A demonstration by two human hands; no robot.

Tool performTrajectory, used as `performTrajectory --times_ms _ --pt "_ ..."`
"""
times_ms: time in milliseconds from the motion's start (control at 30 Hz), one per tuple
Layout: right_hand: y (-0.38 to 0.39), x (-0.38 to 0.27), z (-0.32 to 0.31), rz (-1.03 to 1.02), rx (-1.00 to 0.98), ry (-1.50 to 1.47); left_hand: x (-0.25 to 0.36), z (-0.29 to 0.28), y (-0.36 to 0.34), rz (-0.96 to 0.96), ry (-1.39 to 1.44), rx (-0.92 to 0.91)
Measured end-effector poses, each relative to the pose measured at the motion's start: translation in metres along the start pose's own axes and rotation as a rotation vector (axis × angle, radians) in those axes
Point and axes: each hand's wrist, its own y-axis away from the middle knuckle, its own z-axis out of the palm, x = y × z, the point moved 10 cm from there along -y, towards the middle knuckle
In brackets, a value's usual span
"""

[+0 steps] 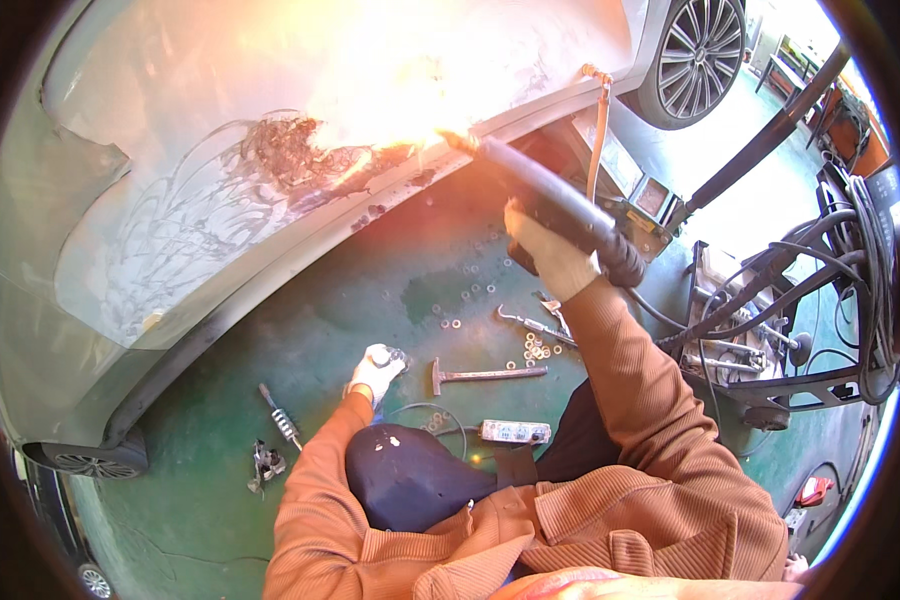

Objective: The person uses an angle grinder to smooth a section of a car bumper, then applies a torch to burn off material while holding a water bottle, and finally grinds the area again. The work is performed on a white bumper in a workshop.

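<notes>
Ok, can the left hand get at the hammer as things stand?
Probably yes: the hammer lies uncovered on the floor right of the left hand, with floor showing between, though that hand may already hold something.

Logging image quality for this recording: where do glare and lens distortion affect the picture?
Head view: glare at the tip of the black tool whites out part of the car panel; head view: fisheye bends the sill and corners go dark; head view: the hammer reads clearly.

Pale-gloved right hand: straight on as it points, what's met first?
The pale-gloved right hand would likely bring its long black tool against the silver-grey metal car panel first; glare obscures depth.
</notes>
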Motion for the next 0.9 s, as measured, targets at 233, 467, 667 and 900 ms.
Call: performTrajectory --times_ms 233,467,667,900 --pt "-0.003 0.001 0.006 0.015 -0.071 0.250 -0.007 -0.006 0.009 -0.018 -0.007 -0.003" --pt "-0.015 0.022 0.016 -0.075 -0.009 0.192 -0.013 -0.011 0.016 0.034 0.055 -0.001" --pt "-0.018 0.008 -0.009 0.100 0.084 0.235 0.004 -0.007 0.014 -0.024 -0.227 0.031" --pt "-0.019 -0.028 0.000 -0.049 -0.026 -0.047 0.030 0.008 0.017 -0.081 -0.307 -0.018"
